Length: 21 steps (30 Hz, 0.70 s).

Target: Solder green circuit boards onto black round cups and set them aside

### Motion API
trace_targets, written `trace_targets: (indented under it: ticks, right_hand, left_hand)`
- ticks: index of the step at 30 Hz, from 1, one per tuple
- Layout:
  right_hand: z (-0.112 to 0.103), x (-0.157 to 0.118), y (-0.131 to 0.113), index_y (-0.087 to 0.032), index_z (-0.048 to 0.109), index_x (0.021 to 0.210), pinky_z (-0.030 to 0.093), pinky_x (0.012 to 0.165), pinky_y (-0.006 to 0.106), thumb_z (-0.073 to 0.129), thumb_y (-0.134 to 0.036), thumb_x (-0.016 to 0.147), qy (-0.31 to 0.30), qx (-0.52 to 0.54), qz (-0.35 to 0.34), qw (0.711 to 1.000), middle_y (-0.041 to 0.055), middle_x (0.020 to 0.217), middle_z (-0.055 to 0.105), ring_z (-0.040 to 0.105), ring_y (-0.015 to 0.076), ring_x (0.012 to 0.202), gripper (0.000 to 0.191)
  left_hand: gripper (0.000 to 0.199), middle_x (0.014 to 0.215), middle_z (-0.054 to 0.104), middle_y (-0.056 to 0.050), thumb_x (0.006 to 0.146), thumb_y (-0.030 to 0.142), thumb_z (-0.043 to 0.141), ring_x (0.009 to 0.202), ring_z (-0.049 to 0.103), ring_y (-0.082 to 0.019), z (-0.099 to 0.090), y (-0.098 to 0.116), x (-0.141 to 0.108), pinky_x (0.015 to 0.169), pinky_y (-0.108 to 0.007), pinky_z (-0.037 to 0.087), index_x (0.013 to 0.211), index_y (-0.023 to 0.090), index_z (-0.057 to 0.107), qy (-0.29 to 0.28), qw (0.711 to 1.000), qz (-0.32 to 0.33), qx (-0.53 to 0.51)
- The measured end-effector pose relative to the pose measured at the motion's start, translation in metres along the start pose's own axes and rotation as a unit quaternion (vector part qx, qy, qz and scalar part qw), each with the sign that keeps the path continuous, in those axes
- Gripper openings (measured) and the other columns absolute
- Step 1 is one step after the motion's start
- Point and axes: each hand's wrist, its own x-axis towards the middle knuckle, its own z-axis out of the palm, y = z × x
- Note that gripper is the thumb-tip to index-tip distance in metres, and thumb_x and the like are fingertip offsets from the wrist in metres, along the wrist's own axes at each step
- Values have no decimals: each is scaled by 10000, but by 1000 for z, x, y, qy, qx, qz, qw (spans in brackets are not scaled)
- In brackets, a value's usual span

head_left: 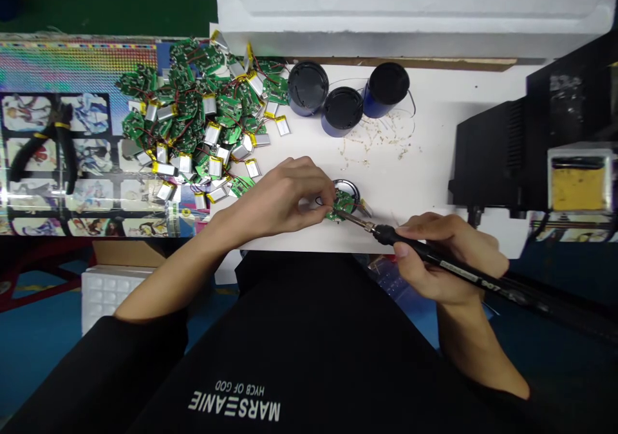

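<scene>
My right hand (447,257) is wrapped round the black handle of a soldering iron (415,244). The iron's metal tip reaches left to a green circuit board (344,203) near the table's front edge. That board lies over a round housing with a pale rim (355,189), mostly hidden beneath it. The fingers of my left hand (302,192) are pinched at the board's left edge, with a thin dark wire by the fingertips. Whether they grip the wire or the board cannot be made out. A small yellow-ended part (365,208) sticks out to the board's right.
Green boards with silver batteries (193,118) are heaped at left. Several dark blue cylinders, one a round housing (308,86), stand behind. Pliers (58,138) lie far left. A black soldering station (492,154) and a yellow sponge box (579,186) stand right; a white foam box (415,15) is at the back.
</scene>
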Motion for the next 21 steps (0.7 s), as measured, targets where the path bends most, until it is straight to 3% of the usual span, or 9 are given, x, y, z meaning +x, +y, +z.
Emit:
trace_targets:
  ticks: [15, 18, 21]
  right_hand:
    - [-2, 0, 3, -225, 717, 899, 590, 501, 293, 806, -171, 823, -16, 8, -25, 1000, 1, 726, 736, 716, 177, 588, 129]
    - [-5, -3, 6, -220, 735, 932, 548, 460, 304, 812, -182, 832, 24, 35, -25, 999, -1, 700, 713, 681, 179, 549, 132]
    - [-8, -7, 9, -221, 753, 919, 541, 466, 328, 831, -273, 869, 106, 48, 7, 993, -1, 680, 678, 673, 193, 564, 106]
  left_hand:
    - [82, 1042, 803, -28, 1001, 151, 691, 1017, 705, -203, -2, 2, 1, 970, -342, 515, 941, 172, 743, -4, 1000, -6, 7]
    - [98, 1043, 801, -29, 997, 137, 680, 1014, 701, -205, -2, 2, 1, 953, -341, 513, 933, 173, 745, -8, 1000, -8, 4]
    - [104, 1040, 799, -30, 987, 117, 676, 1010, 697, -206, -2, 2, 1, 946, -342, 509, 928, 168, 746, -8, 1000, -10, 0]
